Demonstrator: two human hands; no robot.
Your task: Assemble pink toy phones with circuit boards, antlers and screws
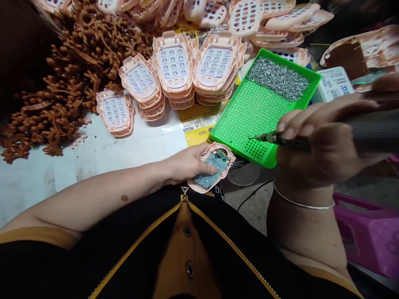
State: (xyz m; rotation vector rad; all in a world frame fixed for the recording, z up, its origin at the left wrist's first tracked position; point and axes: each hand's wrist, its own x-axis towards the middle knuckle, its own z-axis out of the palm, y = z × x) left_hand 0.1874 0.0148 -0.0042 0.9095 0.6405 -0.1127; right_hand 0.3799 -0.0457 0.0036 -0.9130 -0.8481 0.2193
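One pink shell (202, 189) with a green circuit board (206, 180), pinched beneath the thumb of the left hand (187, 165) near the worktop (75, 160) edge; right hand (321, 128) curled round a screwdriver (270, 137), its tip over a green tray (246, 118) of screws (279, 79), beside stacked keypad shells (174, 64) and heaped brown parts (90, 50).

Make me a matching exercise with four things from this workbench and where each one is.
1. circuit board
2. screwdriver
3. silver screws
4. brown parts

A. inside the green tray
B. under the thumb of the left hand
C. heaped at the picture's left
D. gripped in the right hand

Pairs: 1-B, 2-D, 3-A, 4-C
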